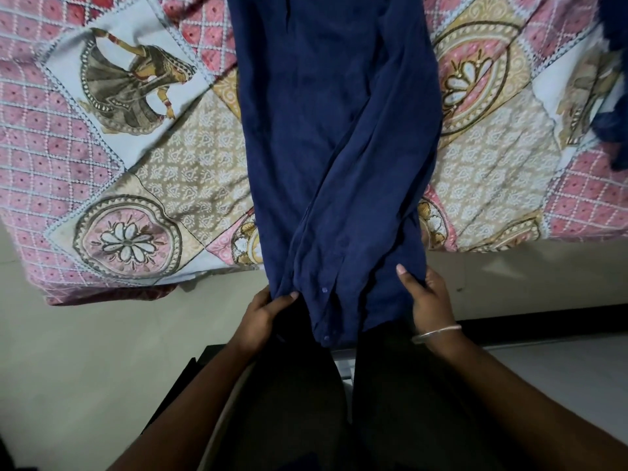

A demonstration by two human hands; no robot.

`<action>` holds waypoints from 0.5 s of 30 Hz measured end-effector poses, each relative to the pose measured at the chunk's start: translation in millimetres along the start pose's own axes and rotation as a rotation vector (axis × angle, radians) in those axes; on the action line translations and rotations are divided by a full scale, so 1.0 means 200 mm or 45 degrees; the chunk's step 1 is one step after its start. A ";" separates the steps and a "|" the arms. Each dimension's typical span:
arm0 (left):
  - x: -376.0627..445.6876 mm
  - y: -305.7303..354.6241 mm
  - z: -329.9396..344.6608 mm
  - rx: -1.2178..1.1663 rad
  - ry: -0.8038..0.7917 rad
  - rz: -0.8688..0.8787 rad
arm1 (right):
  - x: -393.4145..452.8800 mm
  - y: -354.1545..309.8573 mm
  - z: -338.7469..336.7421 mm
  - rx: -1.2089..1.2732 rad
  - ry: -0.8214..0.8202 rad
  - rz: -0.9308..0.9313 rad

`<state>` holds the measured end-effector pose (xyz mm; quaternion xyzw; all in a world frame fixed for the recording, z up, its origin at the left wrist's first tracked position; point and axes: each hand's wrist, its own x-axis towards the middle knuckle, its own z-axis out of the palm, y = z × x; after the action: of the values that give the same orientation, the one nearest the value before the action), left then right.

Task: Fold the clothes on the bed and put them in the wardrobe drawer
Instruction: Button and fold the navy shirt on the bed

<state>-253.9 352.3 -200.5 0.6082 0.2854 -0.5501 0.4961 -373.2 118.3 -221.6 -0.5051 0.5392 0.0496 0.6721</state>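
Note:
A long navy blue garment (pixel 336 130) lies lengthwise across the bed (pixel 112 171), its sides folded inward into a narrow strip. Its near end, with small buttons, hangs over the bed's edge. My left hand (pixel 263 312) grips the left corner of that end, thumb on top of the cloth. At the right corner, my right hand (pixel 426 297) pinches the fabric, thumb on top and fingers curled around the edge. A thin bangle sits on the right wrist.
The bed wears a pink and beige patchwork cover with a dancer print. Another dark blue cloth (pixel 611 107) lies at the bed's far right. Pale floor (pixel 85 362) runs along the near edge, and my dark trousers (pixel 306 402) stand below the garment.

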 end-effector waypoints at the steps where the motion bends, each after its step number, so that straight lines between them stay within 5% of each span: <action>1: -0.03 0.01 0.00 0.002 -0.022 -0.027 | -0.01 -0.02 -0.02 -0.004 -0.048 0.018; 8: -0.13 0.08 -0.06 0.152 -0.048 -0.252 | -0.06 -0.17 -0.12 0.033 -0.255 0.082; 15: -0.17 0.25 -0.02 -0.104 0.309 -0.191 | 0.03 -0.32 -0.06 0.065 0.008 -0.008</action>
<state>-214.6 345.2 -154.7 0.6266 0.4100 -0.4959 0.4398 -340.0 75.8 -185.9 -0.4896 0.5409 0.0322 0.6832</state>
